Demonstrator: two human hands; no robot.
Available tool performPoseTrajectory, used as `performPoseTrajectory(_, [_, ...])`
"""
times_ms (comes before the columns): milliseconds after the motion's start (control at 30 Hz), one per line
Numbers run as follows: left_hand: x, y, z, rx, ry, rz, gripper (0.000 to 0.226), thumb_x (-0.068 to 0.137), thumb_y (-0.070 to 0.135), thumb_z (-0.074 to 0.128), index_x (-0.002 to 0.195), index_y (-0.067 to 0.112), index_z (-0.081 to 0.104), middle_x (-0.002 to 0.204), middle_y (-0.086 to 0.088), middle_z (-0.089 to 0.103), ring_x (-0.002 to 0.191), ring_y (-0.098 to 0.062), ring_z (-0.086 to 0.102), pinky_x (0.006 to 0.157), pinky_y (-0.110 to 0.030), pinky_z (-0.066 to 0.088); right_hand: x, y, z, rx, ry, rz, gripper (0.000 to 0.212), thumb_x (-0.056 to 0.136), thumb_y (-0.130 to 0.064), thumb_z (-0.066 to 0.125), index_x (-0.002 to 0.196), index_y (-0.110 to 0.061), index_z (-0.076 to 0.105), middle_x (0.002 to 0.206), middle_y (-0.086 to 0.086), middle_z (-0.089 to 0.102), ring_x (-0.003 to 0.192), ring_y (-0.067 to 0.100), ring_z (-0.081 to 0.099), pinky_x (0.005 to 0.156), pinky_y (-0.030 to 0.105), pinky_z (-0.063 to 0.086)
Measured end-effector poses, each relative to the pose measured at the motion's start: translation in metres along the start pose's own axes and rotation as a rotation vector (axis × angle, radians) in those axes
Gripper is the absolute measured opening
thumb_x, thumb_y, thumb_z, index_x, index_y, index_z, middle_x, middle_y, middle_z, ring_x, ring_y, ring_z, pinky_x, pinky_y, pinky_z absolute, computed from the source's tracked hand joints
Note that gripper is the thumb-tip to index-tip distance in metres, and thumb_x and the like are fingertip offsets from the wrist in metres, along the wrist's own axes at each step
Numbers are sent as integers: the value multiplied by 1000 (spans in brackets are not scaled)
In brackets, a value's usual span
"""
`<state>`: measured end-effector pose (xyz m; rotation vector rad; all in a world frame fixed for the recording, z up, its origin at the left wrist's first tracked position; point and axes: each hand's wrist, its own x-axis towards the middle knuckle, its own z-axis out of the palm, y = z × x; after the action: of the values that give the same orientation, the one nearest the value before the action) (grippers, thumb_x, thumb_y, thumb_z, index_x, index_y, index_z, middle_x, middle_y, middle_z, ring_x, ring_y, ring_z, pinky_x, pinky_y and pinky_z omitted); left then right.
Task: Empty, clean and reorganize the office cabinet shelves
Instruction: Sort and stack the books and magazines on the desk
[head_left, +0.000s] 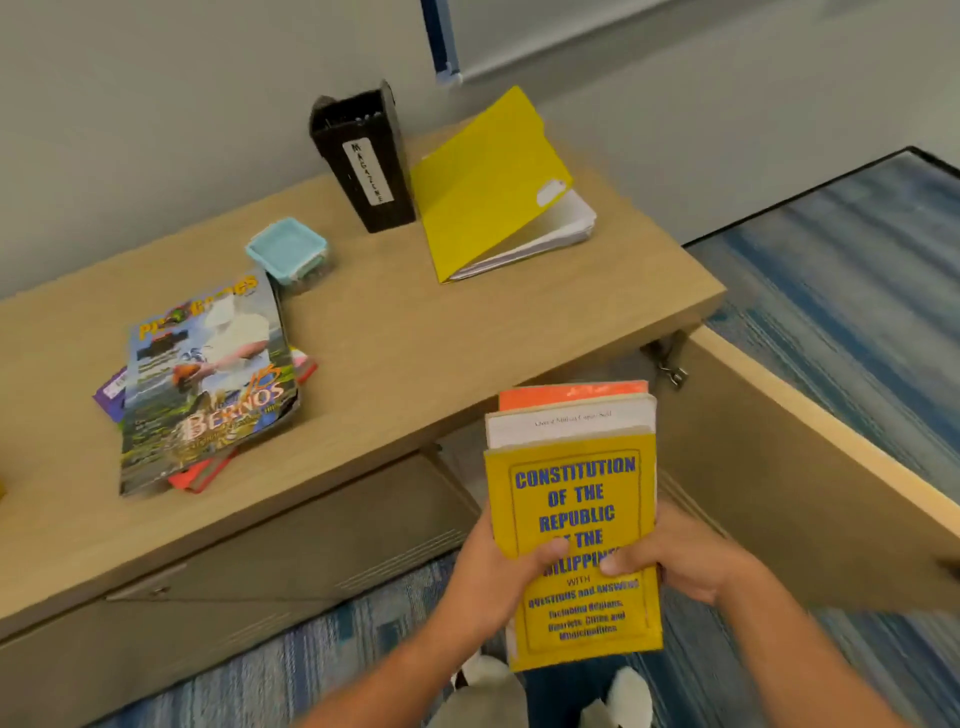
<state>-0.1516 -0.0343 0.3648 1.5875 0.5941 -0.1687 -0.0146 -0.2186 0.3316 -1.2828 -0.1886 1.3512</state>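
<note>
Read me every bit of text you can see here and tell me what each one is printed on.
"CONSTITUTION OF THE REPUBLIC OF THE PHILIPPINES WITH QUESTIONS and ANSWERS", partly covered by thumbs: yellow book held by left hand and right hand.
Smaller lines below: too blurred.
"MAGAZINE": white label on black file box.
"BERNOS": top magazine; its title and other cover text are unreadable.
One small line on white book: too blurred.

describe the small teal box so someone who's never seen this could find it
On the wooden cabinet top, look between the magazine pile at the left and the upright black magazine file by the wall. The small box touches the pile's far corner; it is the only square, teal-lidded thing there.
</note>
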Motion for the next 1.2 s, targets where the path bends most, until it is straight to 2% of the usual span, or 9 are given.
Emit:
performPoseTrajectory(200, [44,-46,47,199,-76,-126,33,84,25,77,115,25,65,105,15,75,98,-3,70,90,-31,57,-7,54,-60,-173,109,96,60,65,-7,89,120,-16,66,113,3,75,107,21,71,100,52,51])
performPoseTrajectory(367, [122,-86,40,416,6,-13,62,63,42,93,119,33,66,117,7,72,111,-9,66,97,-34,52,53,80,-107,-344,308,-45,84,31,-63,94,106,-32,73,101,-10,77,98,13,73,96,47,54])
performPoseTrajectory(467, [171,-93,31,540,60,180,34,69,25,89,98,25,70,97,10,74,93,-4,68,82,-24,53,94,83,-130,-525,456,-276,46,56,-36,96,90,-56,72,95,-25,73,103,13,70,95,30,53])
performPoseTrajectory(533, [203,-95,20,663,126,350,21,73,34,76,85,32,59,86,14,60,83,-3,57,69,-22,46,119,82,-136,-557,447,-525,56,67,-23,87,101,-64,68,107,-27,71,111,15,68,96,27,51])
performPoseTrajectory(733, [319,-129,-16,620,258,617,39,80,3,68,87,41,59,98,9,61,84,9,56,73,-10,43,245,98,-177,-493,486,-981,29,86,-15,65,104,-33,79,117,-7,72,114,16,66,105,38,47])
performPoseTrajectory(867, [364,-151,-17,178,411,754,40,79,-12,72,107,15,61,102,-3,64,95,-1,65,76,-12,49,322,91,-182,-830,748,-1292,34,70,-8,70,102,0,74,100,-4,60,99,-1,58,87,-6,35])
performPoseTrajectory(933, [387,-157,-14,21,475,777,57,81,-11,72,129,8,47,119,-5,60,113,-16,61,86,-21,54,346,78,-184,-824,829,-1217,25,77,-7,73,101,-2,76,93,-9,63,100,-11,50,72,-10,30])
performPoseTrajectory(1067, [421,-175,-15,115,573,676,66,91,14,67,147,19,32,138,7,52,126,-8,53,110,-33,42,382,64,-178,-774,887,-1031,22,79,-22,80,99,-14,76,85,9,75,87,25,69,61,18,31])
performPoseTrajectory(1200, [413,-203,-21,655,498,258,47,97,26,59,142,27,49,142,1,53,118,-22,59,101,-33,47,399,43,-161,-792,875,-967,16,80,-25,77,83,-26,61,68,-1,59,70,22,63,60,26,38])
